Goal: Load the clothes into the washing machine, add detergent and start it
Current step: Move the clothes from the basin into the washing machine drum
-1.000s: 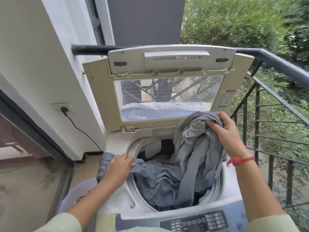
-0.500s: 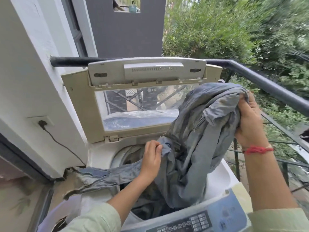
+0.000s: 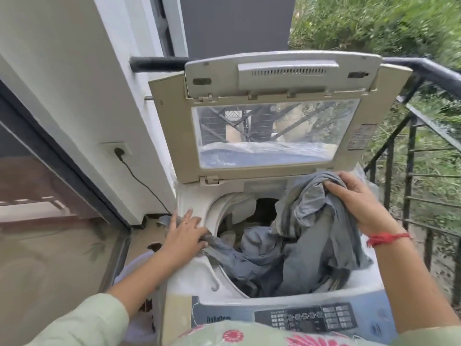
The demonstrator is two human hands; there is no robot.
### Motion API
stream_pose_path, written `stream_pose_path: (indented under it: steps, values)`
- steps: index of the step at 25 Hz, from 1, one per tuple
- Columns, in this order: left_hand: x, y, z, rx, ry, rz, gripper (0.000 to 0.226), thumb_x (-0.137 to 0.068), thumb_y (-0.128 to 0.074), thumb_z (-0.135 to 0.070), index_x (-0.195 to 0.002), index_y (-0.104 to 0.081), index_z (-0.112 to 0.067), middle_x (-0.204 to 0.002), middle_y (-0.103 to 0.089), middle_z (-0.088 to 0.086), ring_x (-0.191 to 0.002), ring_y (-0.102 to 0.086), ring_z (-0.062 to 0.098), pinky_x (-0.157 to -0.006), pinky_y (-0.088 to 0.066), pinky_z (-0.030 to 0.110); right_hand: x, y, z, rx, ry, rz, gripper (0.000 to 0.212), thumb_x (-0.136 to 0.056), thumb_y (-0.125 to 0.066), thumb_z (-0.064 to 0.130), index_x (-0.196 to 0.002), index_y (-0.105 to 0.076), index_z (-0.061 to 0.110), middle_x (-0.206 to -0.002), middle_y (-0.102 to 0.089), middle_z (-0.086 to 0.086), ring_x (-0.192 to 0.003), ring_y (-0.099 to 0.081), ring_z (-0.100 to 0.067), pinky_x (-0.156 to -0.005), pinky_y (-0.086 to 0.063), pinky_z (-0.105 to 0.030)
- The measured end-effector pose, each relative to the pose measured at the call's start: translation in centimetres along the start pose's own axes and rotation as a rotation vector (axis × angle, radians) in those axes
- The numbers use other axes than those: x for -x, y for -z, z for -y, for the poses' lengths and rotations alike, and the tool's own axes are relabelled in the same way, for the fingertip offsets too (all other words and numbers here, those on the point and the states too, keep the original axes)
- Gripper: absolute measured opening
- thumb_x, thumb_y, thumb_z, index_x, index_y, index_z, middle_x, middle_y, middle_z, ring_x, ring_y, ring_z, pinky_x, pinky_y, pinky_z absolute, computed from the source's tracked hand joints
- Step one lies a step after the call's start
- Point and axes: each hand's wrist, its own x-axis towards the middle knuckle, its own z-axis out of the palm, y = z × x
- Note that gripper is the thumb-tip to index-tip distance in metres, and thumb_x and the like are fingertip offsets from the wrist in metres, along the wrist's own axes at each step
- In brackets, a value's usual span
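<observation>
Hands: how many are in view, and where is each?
2. The left hand rests on grey clothes at the left rim of the white washing machine; the right hand grips them, bunched, over its right side.

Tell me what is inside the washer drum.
Grey clothes fill the drum; the right hand grips a grey garment hanging into it, the left hand rests on cloth at the rim. Something pale shows at the back. Its bottom is covered.

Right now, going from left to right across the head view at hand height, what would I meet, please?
In order: wall socket → left hand → drum → right hand, its grip on the grey garment → balcony railing.
</observation>
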Motion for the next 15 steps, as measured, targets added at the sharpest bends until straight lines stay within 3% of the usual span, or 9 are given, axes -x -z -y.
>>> stream_pose_path:
  steps: [1, 3, 4, 6, 8, 12, 13, 15]
  values:
    - [0.1, -0.4, -0.5, 0.075, -0.016, -0.073, 0.029, -0.094, -0.044, -0.044, -0.117, -0.054, -0.029, -0.14, -0.042, 0.001, -0.143, -0.018, 0.021, -0.114, 0.001, 0.053, -0.2, -0.5, 0.1, 0.039, 0.016, 0.005, 0.005, -0.091, -0.057, 0.012, -0.093, -0.062, 0.013, -0.087, -0.069, 0.0, -0.082, -0.062, -0.011, -0.074, -0.05, -0.024]
    - [-0.6, 0.0, -3.3, 0.387, -0.087, -0.298, 0.024, -0.095, -0.038, -0.039, -0.103, -0.054, -0.023, -0.112, -0.056, -0.001, -0.121, -0.047, 0.022, -0.108, -0.023, 0.047, -0.2, -1.1, 0.8, 0.041, 0.05, 0.013, 0.007, -0.092, -0.055, 0.011, -0.094, -0.061, 0.013, -0.092, -0.066, -0.005, -0.085, -0.061, -0.014, -0.076, -0.049, -0.025]
    - [-1.3, 1.0, -5.4, 0.594, -0.161, -0.369, 0.023, -0.094, -0.038, -0.037, -0.098, -0.053, -0.02, -0.101, -0.056, 0.0, -0.104, -0.053, 0.022, -0.096, -0.035, 0.04, 0.0, -1.0, 1.3, 0.003, 0.069, 0.0, 0.007, -0.092, -0.054, 0.012, -0.094, -0.061, 0.014, -0.091, -0.066, -0.005, -0.083, -0.062, -0.013, -0.075, -0.051, -0.025]
    - [-2.3, 3.5, -10.3, 0.903, -0.303, -0.36, 0.014, -0.096, -0.042, -0.028, -0.092, -0.05, -0.018, -0.091, -0.053, 0.001, -0.087, -0.052, 0.021, -0.075, -0.037, 0.031, 0.5, -0.4, 2.9, -0.104, 0.106, -0.036, 0.008, -0.091, -0.054, 0.019, -0.093, -0.062, 0.018, -0.089, -0.067, 0.0, -0.08, -0.063, -0.01, -0.071, -0.053, -0.022]
    - [-4.1, 4.8, -14.4, 0.83, -0.322, -0.222, 0.01, -0.096, -0.044, -0.023, -0.096, -0.048, -0.014, -0.095, -0.055, 0.007, -0.09, -0.053, 0.026, -0.07, -0.036, 0.033, 1.2, 0.7, 4.2, -0.147, 0.162, -0.066, 0.012, -0.086, -0.055, 0.027, -0.093, -0.064, 0.022, -0.09, -0.068, 0.002, -0.081, -0.064, -0.009, -0.07, -0.054, -0.021]
    - [-6.4, 4.1, -13.7, 0.002, -0.139, 0.275, 0.041, -0.086, -0.061, -0.024, -0.124, -0.05, -0.014, -0.124, -0.058, 0.007, -0.112, -0.056, 0.03, -0.085, -0.046, 0.039, 2.3, 2.8, 5.0, 0.039, 0.249, -0.086, 0.018, -0.089, -0.051, 0.028, -0.097, -0.066, 0.023, -0.091, -0.071, 0.011, -0.085, -0.064, -0.005, -0.076, -0.052, -0.018]
    - [-6.8, 3.7, -12.6, -0.024, -0.09, 0.327, 0.058, -0.081, -0.069, -0.029, -0.132, -0.044, -0.014, -0.13, -0.054, 0.007, -0.118, -0.053, 0.03, -0.092, -0.046, 0.042, 2.5, 3.2, 4.9, 0.118, 0.262, -0.057, 0.018, -0.092, -0.049, 0.027, -0.098, -0.066, 0.024, -0.092, -0.071, 0.014, -0.087, -0.064, -0.003, -0.078, -0.05, -0.017]
    - [-6.8, 4.0, -11.1, 0.287, -0.135, 0.235, 0.103, -0.067, -0.079, -0.043, -0.147, -0.016, -0.021, -0.147, -0.031, 0.008, -0.134, -0.034, 0.03, -0.104, -0.037, 0.046, 2.8, 3.3, 5.0, 0.236, 0.283, 0.035, 0.022, -0.093, -0.048, 0.033, -0.099, -0.067, 0.024, -0.094, -0.071, 0.013, -0.09, -0.063, -0.004, -0.081, -0.049, -0.019]
